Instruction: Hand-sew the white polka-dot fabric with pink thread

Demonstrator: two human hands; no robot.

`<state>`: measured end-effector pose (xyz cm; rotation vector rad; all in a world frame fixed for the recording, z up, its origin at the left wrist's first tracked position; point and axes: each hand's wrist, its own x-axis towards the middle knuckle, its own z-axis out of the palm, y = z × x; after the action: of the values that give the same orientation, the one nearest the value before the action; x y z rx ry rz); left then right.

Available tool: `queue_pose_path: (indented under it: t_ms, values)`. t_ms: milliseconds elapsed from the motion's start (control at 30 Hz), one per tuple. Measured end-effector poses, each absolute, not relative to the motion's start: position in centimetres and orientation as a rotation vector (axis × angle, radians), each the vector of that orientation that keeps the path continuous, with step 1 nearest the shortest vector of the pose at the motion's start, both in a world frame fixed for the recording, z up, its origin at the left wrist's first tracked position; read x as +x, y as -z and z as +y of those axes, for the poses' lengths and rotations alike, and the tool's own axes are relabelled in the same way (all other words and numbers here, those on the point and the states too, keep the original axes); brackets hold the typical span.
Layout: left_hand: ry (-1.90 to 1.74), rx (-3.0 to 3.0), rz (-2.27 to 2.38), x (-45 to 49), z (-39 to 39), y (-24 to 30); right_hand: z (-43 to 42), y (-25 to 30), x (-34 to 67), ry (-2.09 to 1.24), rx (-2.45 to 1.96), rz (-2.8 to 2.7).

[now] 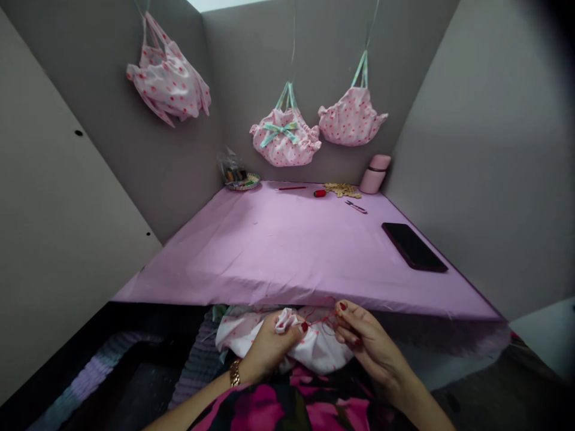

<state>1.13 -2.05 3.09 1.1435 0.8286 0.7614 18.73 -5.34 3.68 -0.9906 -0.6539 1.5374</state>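
Note:
White cloth with small pinkish-red dots (pixel 321 350) lies bunched in my lap, just below the table's front edge. My left hand (pixel 272 344) is closed on a gathered fold of it, thumb on top. To the right, my right hand (pixel 366 335) is closed in a pinch at the fingertips. Red thread (pixel 321 320) runs in loose loops between the cloth at my left thumb and my right fingers. Whether a needle sits in that pinch is too small to make out.
A pink-covered table (pixel 269 239) spreads ahead between grey panels. On it are a black phone (pixel 414 246), thread snips (pixel 356 207), a red spool (pixel 319 193), a red pencil (pixel 291 188), a pink flask (pixel 375 174) and a small tray (pixel 245 182). Dotted cloth bags (pixel 287 146) hang above.

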Motion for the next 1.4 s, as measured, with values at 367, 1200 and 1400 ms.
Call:
queue_pose_path:
  t_ms: [367, 1200, 1400]
  values:
    - [-0.767, 1.167, 0.833, 0.9, -2.1, -3.4, -4.7, -3.1, 20.1, -1.405, -1.061, -0.709]
    - [-0.699, 1.216, 0.821, 0.8, -2.3, -3.9, -2.7, -5.7, 22.8, -0.966, -1.054, -0.570]
    - [-0.696, 1.216, 0.831, 0.8, -2.3, -3.8, -2.5, -5.2, 24.6, -0.766, -1.069, -0.569]
